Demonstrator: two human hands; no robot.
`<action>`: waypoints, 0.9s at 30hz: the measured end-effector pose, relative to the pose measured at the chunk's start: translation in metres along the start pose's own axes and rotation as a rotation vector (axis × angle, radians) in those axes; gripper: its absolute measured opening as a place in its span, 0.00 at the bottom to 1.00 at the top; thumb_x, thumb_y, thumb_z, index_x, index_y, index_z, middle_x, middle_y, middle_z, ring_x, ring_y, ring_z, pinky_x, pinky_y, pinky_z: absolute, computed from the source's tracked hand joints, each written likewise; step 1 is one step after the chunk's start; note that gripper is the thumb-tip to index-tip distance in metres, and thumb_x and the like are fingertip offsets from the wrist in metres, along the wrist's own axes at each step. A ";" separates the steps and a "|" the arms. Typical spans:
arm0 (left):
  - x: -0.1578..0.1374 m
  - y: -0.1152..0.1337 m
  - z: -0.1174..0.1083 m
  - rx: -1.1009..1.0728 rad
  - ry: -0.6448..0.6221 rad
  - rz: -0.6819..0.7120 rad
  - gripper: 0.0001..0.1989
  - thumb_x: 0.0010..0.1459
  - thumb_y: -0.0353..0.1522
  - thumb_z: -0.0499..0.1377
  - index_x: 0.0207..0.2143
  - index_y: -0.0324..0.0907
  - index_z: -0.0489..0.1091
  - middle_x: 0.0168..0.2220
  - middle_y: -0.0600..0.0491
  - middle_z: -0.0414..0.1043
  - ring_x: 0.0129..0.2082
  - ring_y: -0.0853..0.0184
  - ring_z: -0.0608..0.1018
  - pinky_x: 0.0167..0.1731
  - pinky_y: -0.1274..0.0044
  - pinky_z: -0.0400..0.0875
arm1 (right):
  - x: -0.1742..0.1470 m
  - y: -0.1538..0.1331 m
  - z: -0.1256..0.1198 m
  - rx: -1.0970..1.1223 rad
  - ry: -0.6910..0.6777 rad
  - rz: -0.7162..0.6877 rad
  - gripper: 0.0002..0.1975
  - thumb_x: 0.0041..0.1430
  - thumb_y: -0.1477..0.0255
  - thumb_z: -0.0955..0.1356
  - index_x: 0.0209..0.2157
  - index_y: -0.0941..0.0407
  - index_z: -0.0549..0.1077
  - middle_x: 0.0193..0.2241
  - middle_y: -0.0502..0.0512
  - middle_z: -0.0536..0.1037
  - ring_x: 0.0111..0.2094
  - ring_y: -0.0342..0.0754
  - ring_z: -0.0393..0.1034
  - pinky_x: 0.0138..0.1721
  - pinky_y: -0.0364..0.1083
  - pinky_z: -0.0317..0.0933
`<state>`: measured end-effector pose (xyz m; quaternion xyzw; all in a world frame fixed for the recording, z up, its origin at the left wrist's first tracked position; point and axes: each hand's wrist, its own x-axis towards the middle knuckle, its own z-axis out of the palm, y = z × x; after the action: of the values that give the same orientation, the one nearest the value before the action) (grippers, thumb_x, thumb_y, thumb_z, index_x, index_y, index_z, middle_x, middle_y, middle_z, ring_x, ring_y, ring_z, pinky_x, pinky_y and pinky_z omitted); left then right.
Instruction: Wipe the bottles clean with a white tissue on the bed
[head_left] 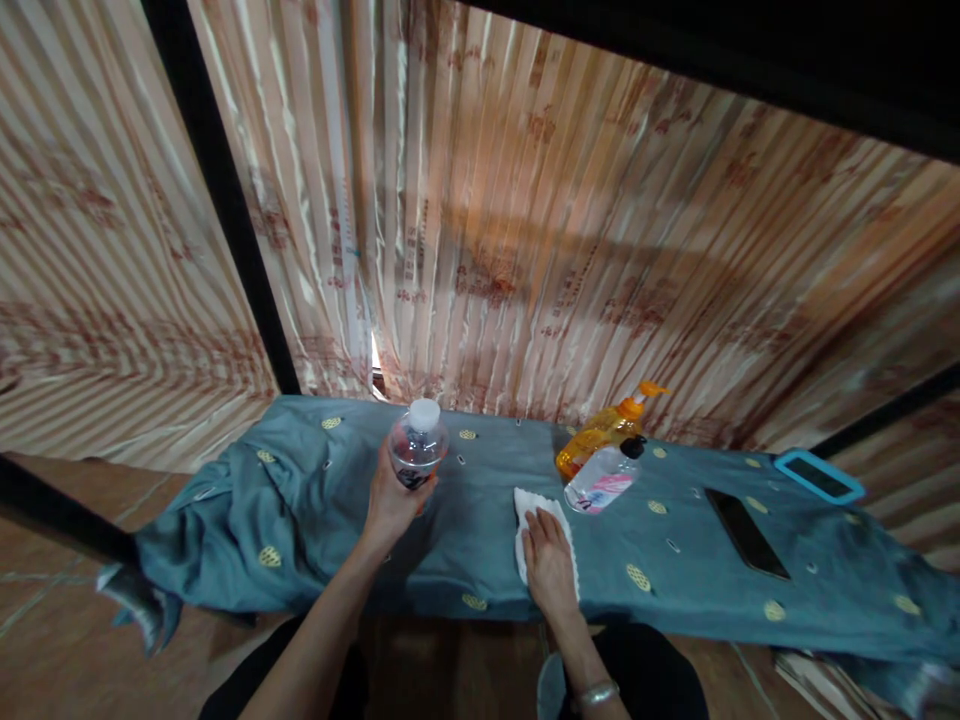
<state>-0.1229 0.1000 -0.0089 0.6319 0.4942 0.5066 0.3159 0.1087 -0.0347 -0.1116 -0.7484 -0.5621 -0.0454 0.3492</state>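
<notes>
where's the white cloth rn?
Head view, centre: the white cloth lies flat on the blue-covered table, under the right hand, near the clear bottle.

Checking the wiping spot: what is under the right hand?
A white cloth lies flat under the right hand, on the blue-grey table cover. The palm hides the cloth's middle and any spot beneath.

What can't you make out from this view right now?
- Head view: bottle label, hidden by left hand and blurred.
- White cloth lower part, under right hand.
- Clear pump bottle print: too small.
- Blue tablecloth hides the table below.
</notes>
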 end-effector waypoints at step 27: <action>0.008 -0.002 -0.008 -0.023 0.044 -0.036 0.42 0.42 0.30 0.67 0.58 0.42 0.54 0.53 0.44 0.69 0.52 0.56 0.74 0.52 0.66 0.69 | 0.011 -0.102 -0.003 0.535 -0.576 -0.241 0.09 0.62 0.73 0.62 0.40 0.54 0.72 0.45 0.55 0.77 0.49 0.49 0.69 0.52 0.48 0.59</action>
<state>-0.1316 0.1074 -0.0060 0.6080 0.5065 0.5201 0.3214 0.0245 -0.0150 -0.0558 -0.5420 -0.7125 0.2734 0.3519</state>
